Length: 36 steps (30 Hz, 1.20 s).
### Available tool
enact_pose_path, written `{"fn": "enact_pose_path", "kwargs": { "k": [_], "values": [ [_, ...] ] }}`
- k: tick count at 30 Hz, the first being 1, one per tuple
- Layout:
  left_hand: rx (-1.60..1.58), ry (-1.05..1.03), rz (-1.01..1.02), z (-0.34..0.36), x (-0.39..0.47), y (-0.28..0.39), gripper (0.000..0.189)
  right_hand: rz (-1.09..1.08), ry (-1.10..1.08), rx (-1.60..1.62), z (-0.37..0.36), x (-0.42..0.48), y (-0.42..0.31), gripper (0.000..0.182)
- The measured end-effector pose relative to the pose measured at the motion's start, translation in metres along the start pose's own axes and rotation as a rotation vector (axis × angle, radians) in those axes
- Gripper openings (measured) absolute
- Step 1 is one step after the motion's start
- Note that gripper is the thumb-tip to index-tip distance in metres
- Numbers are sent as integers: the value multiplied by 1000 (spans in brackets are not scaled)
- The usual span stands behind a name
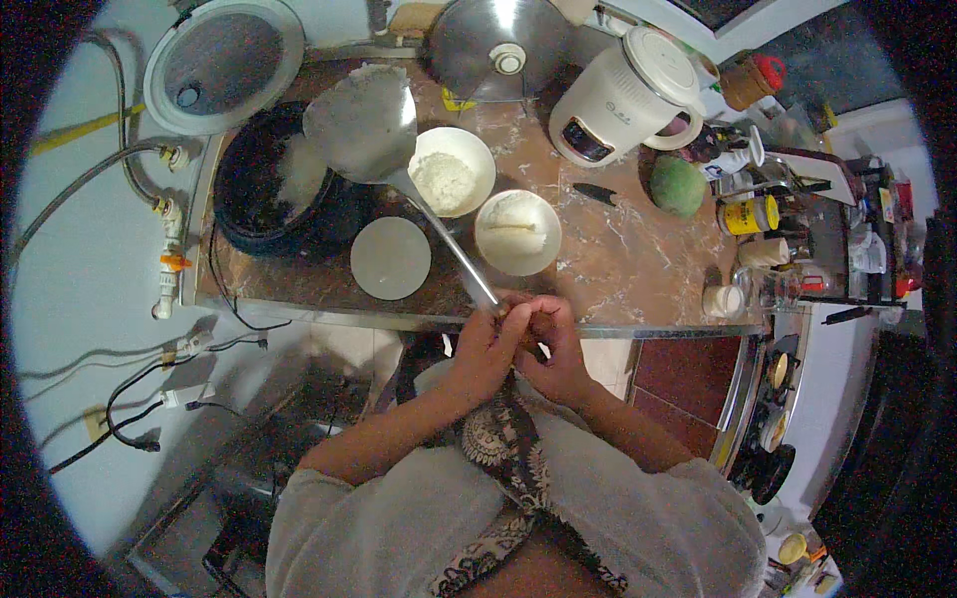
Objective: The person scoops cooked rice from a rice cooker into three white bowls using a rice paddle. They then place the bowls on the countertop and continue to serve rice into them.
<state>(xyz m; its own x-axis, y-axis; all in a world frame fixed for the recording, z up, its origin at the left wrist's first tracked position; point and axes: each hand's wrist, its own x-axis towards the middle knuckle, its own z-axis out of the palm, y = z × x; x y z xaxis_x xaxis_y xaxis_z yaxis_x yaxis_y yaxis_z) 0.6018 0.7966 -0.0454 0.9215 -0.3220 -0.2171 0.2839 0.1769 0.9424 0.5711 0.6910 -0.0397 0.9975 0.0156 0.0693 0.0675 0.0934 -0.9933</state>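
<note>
My left hand (pixel 486 347) is closed around the handle end of a broad-headed metal spatula (pixel 448 235). White pasty matter coats the far edge of its head, which is raised above the counter beside a black pot (pixel 250 228). My right hand (pixel 557 351) has its fingers curled against the left fingers at the handle's end; whether it grips anything is hidden. Beyond the handle stands a white bowl (pixel 482 153) with white powder. Nearer on its right is a second white bowl (pixel 516 263), holding white powder and a thin pale stick. A round pale disc (pixel 390 258) lies left of the handle.
A brown marbled counter (pixel 628 254) carries a cream electric kettle (pixel 620 97), a domed metal lid (pixel 478 45), a green round fruit (pixel 677 185) and a small dark blade-like piece (pixel 594 193). Jars crowd the right end. A cord (pixel 217 276) hangs over the front edge.
</note>
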Motion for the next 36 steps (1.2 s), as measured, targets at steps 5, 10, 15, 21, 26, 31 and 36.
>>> {"fn": "enact_pose_path", "kwargs": {
  "k": [5,10,15,21,26,31,36],
  "values": [
    [101,130,-50,-8,1,5,16,45,-145,-420,-48,13,13,21],
    [45,106,-154,-24,0,-2,15,14,128,-776,-122,125,59,17],
    [83,117,-130,-31,-8,-6,14,199,-69,-1101,-146,207,132,25],
    [-2,238,-148,-31,-13,-4,14,-57,-151,-1275,-148,225,170,30],
    [-1,266,-158,-34,-16,-6,15,220,-182,-1085,-134,229,150,23],
    [8,262,-140,-34,-15,-4,15,78,-185,-1198,-134,227,151,14],
    [41,226,-56,-32,-17,-8,16,-62,-96,-1104,-161,233,171,12]
  ]
}}
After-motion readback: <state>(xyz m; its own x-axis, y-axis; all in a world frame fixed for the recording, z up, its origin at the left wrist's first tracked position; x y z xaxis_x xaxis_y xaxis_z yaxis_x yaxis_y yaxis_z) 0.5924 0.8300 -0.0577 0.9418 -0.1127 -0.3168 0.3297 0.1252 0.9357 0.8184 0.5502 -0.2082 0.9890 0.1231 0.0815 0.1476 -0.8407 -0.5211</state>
